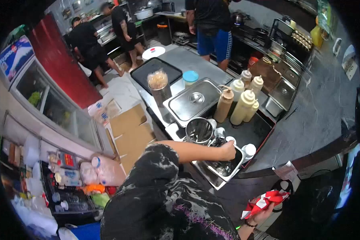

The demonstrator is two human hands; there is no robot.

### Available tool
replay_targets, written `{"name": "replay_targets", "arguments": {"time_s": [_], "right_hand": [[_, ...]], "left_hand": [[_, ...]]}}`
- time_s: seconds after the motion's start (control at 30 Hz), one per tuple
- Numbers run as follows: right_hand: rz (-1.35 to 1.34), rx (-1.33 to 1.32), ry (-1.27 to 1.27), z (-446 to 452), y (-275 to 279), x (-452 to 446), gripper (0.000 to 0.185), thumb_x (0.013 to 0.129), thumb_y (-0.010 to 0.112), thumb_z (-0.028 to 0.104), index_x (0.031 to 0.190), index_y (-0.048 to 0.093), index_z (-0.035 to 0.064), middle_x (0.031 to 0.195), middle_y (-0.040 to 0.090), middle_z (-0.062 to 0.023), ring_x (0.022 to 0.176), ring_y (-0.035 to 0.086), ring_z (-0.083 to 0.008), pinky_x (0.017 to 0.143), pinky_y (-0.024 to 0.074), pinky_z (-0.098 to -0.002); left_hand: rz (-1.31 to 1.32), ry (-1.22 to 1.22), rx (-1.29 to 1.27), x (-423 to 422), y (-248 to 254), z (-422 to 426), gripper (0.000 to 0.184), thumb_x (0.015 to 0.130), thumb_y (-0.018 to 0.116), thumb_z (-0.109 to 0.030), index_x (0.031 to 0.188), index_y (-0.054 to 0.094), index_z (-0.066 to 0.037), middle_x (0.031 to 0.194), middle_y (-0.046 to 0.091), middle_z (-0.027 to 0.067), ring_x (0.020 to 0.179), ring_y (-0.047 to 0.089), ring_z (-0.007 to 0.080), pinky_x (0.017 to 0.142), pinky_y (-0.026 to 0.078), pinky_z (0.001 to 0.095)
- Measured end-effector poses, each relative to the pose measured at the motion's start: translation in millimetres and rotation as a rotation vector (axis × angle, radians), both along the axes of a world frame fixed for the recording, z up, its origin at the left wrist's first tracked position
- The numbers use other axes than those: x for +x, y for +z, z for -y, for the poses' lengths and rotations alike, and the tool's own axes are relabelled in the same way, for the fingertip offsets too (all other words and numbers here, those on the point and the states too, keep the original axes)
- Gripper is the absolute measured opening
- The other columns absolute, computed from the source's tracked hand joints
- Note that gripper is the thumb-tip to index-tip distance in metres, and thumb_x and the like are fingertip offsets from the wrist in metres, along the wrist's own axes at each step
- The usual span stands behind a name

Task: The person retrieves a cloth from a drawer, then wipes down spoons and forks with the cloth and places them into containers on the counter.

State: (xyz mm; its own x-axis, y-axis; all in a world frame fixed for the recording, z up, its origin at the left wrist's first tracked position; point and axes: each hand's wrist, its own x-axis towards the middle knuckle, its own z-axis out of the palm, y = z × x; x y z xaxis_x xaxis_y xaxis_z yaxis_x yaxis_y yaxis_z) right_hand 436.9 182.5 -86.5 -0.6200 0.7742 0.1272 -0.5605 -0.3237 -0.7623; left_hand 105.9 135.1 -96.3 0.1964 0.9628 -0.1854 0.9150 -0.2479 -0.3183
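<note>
My left hand [228,151] reaches over a white rectangular container [237,165] with dark and shiny pieces in it, perhaps cutlery. Its fingers are curled closed, and whatever they hold is hidden. Beside that container stands a round metal holder [199,131] with utensils inside. Small white cups [249,150] sit at the container's far edge. Low on the right, my right hand [263,214] grips a red and white cloth [265,203], bunched up above the palm.
Several sauce bottles [244,107] stand behind the container. Near them are a lidded steel pan [196,98], a black tray [154,74] and a tall metal canister [159,90]. Three people work at the back. Flattened cardboard [132,140] lies left; a dark counter [296,124] runs along the right.
</note>
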Motion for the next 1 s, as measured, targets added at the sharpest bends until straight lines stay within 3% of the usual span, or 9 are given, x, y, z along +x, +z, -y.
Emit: {"name": "replay_targets", "arguments": {"time_s": [0.1, 0.33, 0.4, 0.53, 0.67, 0.8, 0.83, 0.93, 1.0], "right_hand": [[0.065, -0.025, -0.021, -2.2, 4.3, -4.9, 0.049, 0.091, 0.035, 0.039, 0.128, 0.038, 0.006, 0.101, 0.057, -0.0098, 0.072, 0.058, -0.0241, 0.06, 0.0498, -0.0391], [0.002, -0.197, 0.056, 9.4, 21.3, -41.4, 0.045, 0.088, 0.045, 0.033, 0.123, 0.041, 0.0043, 0.107, 0.058, -0.011, 0.093, 0.059, -0.0268, 0.08, 0.0485, -0.0416], [0.035, -0.251, 0.037, 17.0, 21.8, -61.1, 0.044, 0.09, 0.041, 0.034, 0.123, 0.042, 0.0038, 0.111, 0.057, -0.0117, 0.096, 0.058, -0.0268, 0.085, 0.0458, -0.043], [0.003, -0.354, 0.257, 41.3, 61.1, -118.3, 0.052, 0.093, 0.033, 0.041, 0.129, 0.035, 0.0044, 0.125, 0.048, -0.0109, 0.117, 0.045, -0.0245, 0.099, 0.0345, -0.0423], [-0.104, -0.257, 0.348, 44.5, 75.7, -166.9, 0.063, 0.093, 0.024, 0.051, 0.131, 0.03, 0.0013, 0.13, 0.042, -0.0124, 0.122, 0.04, -0.0257, 0.103, 0.0279, -0.0424], [0.278, -0.315, 0.318, 54.6, 62.3, -202.8, 0.049, 0.096, 0.033, 0.035, 0.131, 0.031, 0.0011, 0.13, 0.042, -0.0116, 0.121, 0.038, -0.0229, 0.104, 0.0256, -0.0343], [0.319, -0.135, 0.238, 61.1, 53.5, -211.2, 0.053, 0.095, 0.037, 0.039, 0.133, 0.029, 0.0042, 0.131, 0.04, -0.009, 0.119, 0.038, -0.0174, 0.102, 0.0262, -0.0308], [0.63, 0.388, -0.135, 70.5, 48.5, -229.7, 0.06, 0.094, 0.04, 0.032, 0.135, 0.014, -0.0044, 0.135, 0.028, -0.0183, 0.127, 0.024, -0.025, 0.107, 0.0136, -0.0333], [0.594, 0.378, -0.25, 74.6, 40.5, -239.8, 0.049, 0.095, 0.041, 0.03, 0.13, 0.023, 0.0006, 0.126, 0.039, -0.0139, 0.116, 0.037, -0.0203, 0.099, 0.0265, -0.0318]], "left_hand": [[0.224, -0.176, 0.351, -17.4, 38.2, 8.3, 0.011, 0.073, 0.054, -0.019, 0.065, 0.061, -0.015, 0.07, 0.061, 0.0008, 0.073, 0.059, 0.0186, 0.072, 0.039, 0.0361], [0.705, 0.201, 0.787, 1.7, 109.3, 74.1, 0.012, 0.083, 0.052, -0.015, 0.092, 0.057, -0.011, 0.072, 0.057, 0.0007, 0.07, 0.057, 0.013, 0.064, 0.042, 0.0295], [1.539, 0.77, 0.647, 17.6, 109.8, 91.2, 0.012, 0.089, 0.049, -0.014, 0.093, 0.056, -0.005, 0.06, 0.044, -0.0001, 0.055, 0.046, 0.0072, 0.052, 0.035, 0.0222], [2.128, 0.869, 0.473, 37.7, 94.1, 109.7, 0.022, 0.096, 0.041, -0.022, 0.097, 0.053, -0.003, 0.06, 0.037, -0.0063, 0.052, 0.032, 0.002, 0.046, 0.026, 0.0172], [2.076, 0.815, 0.396, 41.4, 91.3, 121.5, 0.022, 0.095, 0.04, -0.018, 0.094, 0.054, -0.001, 0.064, 0.044, -0.0032, 0.055, 0.039, 0.0043, 0.049, 0.031, 0.0174], [1.784, 1.027, 0.321, 49.5, 83.0, 130.4, 0.017, 0.081, 0.053, -0.014, 0.091, 0.06, -0.001, 0.073, 0.061, 0.0051, 0.066, 0.055, 0.0101, 0.06, 0.046, 0.0295], [1.793, 0.779, 0.596, 54.4, 69.4, 130.6, 0.02, 0.078, 0.057, -0.016, 0.092, 0.06, -0.002, 0.073, 0.063, 0.0109, 0.063, 0.06, 0.0199, 0.061, 0.048, 0.033], [1.418, 0.823, 0.518, 40.7, 78.3, 138.6, 0.025, 0.073, 0.06, -0.019, 0.094, 0.061, -0.006, 0.084, 0.063, 0.0156, 0.079, 0.062, 0.032, 0.069, 0.049, 0.0348], [1.345, 0.889, 0.41, 29.1, 79.7, 137.6, 0.029, 0.073, 0.06, -0.021, 0.098, 0.06, -0.006, 0.088, 0.062, 0.0161, 0.083, 0.061, 0.0327, 0.074, 0.048, 0.0373]]}}
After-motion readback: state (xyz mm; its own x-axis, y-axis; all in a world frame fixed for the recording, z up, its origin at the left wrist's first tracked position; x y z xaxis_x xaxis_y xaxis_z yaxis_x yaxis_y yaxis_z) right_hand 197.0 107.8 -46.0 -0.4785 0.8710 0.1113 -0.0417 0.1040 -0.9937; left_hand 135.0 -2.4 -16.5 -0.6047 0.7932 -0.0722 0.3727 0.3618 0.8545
